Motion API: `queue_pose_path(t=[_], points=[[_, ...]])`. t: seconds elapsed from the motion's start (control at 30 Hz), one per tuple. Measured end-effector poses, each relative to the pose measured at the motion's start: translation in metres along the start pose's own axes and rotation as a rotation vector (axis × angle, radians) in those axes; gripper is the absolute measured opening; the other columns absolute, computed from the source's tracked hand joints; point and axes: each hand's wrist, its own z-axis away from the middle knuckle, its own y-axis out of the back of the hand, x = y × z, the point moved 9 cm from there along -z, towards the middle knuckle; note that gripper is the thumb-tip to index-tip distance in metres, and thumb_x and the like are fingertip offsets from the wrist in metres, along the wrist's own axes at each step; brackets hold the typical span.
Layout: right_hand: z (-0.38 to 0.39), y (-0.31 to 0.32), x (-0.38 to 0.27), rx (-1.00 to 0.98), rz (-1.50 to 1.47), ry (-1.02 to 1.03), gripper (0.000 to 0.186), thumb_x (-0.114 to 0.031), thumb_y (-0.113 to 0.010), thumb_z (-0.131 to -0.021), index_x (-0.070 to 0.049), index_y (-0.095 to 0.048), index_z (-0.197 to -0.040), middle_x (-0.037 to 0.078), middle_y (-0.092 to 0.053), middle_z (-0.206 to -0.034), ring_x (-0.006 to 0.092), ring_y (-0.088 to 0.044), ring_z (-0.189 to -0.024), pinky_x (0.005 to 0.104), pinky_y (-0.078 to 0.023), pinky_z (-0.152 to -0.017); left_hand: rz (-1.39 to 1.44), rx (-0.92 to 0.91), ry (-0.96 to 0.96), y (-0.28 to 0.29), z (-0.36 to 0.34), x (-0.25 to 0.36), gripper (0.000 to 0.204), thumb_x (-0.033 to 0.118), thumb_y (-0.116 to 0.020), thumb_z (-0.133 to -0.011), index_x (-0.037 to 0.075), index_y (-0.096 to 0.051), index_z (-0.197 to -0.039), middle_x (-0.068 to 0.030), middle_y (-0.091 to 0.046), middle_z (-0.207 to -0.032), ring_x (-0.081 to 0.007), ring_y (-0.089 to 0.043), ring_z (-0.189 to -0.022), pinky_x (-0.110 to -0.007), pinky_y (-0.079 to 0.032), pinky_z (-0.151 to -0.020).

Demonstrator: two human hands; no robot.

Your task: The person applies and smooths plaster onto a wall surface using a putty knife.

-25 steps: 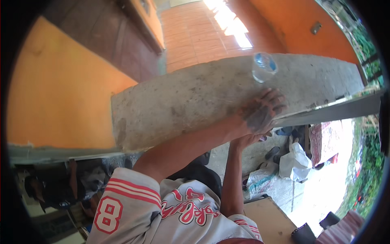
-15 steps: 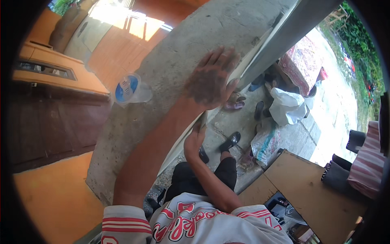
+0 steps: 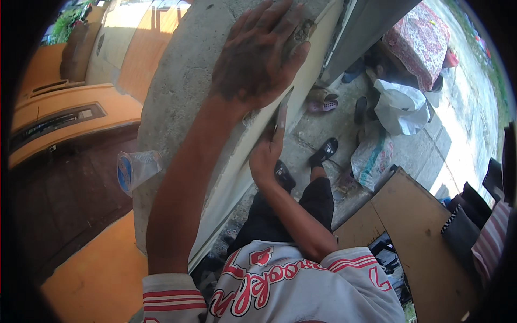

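My left hand (image 3: 253, 64) lies palm down on the grey concrete top of a ledge (image 3: 177, 70), fingers stretched out near its edge. Below and to the right of it, my right hand (image 3: 266, 153) is closed around a thin flat-bladed tool (image 3: 283, 110). The tool points up along the pale side face (image 3: 301, 89) of the ledge. Its exact kind is hard to make out, as my fingers cover the lower part. A clear plastic cup (image 3: 145, 168) with a blue label rests on the ledge, left of my left forearm.
A grey post (image 3: 371, 32) rises at the ledge's far end. On the paved floor are sandals (image 3: 323, 102), a white sack (image 3: 401, 107) and a patterned cloth-covered bundle (image 3: 417, 43). A brown board (image 3: 425, 231) stands at the lower right; an orange wall (image 3: 102, 269) is at left.
The view has turned, so the cup sits lower and further left. My left hand appears higher in the picture, still flat on the concrete. More of the tool in my right hand shows.
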Motion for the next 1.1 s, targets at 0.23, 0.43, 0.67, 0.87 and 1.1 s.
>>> queue_pose_path(t=[0.23,0.43,0.67,0.87,1.1], points=[[-0.075,0.001,-0.03,-0.128,0.04,0.247,0.044,-0.008,-0.036,-0.105,0.003,-0.035,-0.148,0.021,-0.039,-0.152,0.0288,-0.038,-0.141,0.0348,-0.032,-0.113,0.004,0.078,-0.031,-0.007,0.01,-0.005,0.057,0.038,-0.048,-0.097,0.004,-0.046,-0.143,-0.018,-0.041,-0.151,-0.0353,-0.033,-0.143,-0.043,-0.023,-0.12],[0.075,0.017,0.042,-0.034,0.296,0.031,0.047,-0.005,-0.036,-0.102,0.004,-0.035,-0.148,0.02,-0.042,-0.148,0.0275,-0.04,-0.138,0.0343,-0.031,-0.112,0.0,0.13,-0.063,-0.006,0.012,-0.004,0.056,0.038,-0.045,-0.098,0.004,-0.046,-0.142,-0.0169,-0.041,-0.152,-0.033,-0.033,-0.143,-0.042,-0.023,-0.12],[-0.011,-0.003,-0.062,-0.103,0.184,0.36,0.037,-0.009,-0.038,-0.105,0.005,-0.047,-0.138,0.015,-0.061,-0.124,0.0203,-0.056,-0.112,0.0316,-0.041,-0.098,0.033,0.136,-0.064,-0.005,0.016,-0.007,0.056,0.037,-0.046,-0.097,0.004,-0.046,-0.142,-0.017,-0.042,-0.151,-0.0327,-0.034,-0.143,-0.042,-0.023,-0.12],[-0.01,0.008,-0.017,0.037,0.259,0.223,0.045,-0.005,-0.038,-0.103,0.0,-0.038,-0.148,0.022,-0.056,-0.136,0.0262,-0.055,-0.124,0.0321,-0.038,-0.106,-0.002,0.145,-0.083,-0.005,0.012,-0.004,0.056,0.037,-0.048,-0.095,0.005,-0.049,-0.141,-0.017,-0.043,-0.15,-0.0335,-0.035,-0.142,-0.043,-0.022,-0.12],[0.026,0.019,0.041,0.025,0.169,-0.179,0.046,-0.009,-0.037,-0.104,0.0,-0.036,-0.149,0.02,-0.05,-0.143,0.0272,-0.049,-0.132,0.0333,-0.033,-0.11,-0.033,0.228,-0.057,-0.005,0.017,-0.005,0.057,0.043,-0.048,-0.096,0.011,-0.046,-0.143,-0.0113,-0.043,-0.151,-0.0296,-0.036,-0.142,-0.044,-0.024,-0.12]])
